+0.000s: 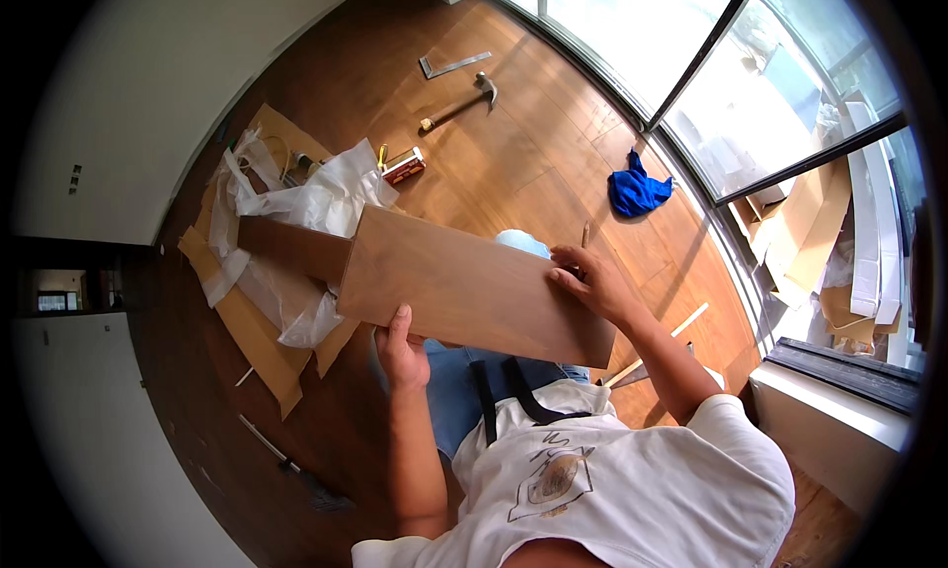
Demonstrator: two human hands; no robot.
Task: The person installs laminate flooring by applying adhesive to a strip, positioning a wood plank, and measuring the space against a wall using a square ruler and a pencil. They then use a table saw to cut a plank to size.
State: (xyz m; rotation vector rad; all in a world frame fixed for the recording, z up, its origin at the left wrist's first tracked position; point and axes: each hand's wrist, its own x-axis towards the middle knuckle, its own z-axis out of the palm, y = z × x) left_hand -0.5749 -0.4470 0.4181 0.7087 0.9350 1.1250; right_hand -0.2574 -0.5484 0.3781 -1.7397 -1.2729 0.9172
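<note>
A flat brown wooden board (464,284) lies tilted across my lap. My left hand (403,353) grips its near left edge, thumb on top and fingers underneath. Resting on the far right part of the board is my right hand (591,280), its fingers bent. A thin brown stick that looks like a pencil (586,234) sticks up from between those fingers; its lower part is hidden. A second brown board (291,249) passes behind the left end of the held one, over plastic wrap.
White plastic wrap (321,198) and cardboard (252,346) cover the floor at left. Farther off lie a small red box (404,165), a hammer (459,106), a try square (454,65) and a blue cloth (639,187). Glass doors (681,104) run along the right; a brush (296,469) lies lower left.
</note>
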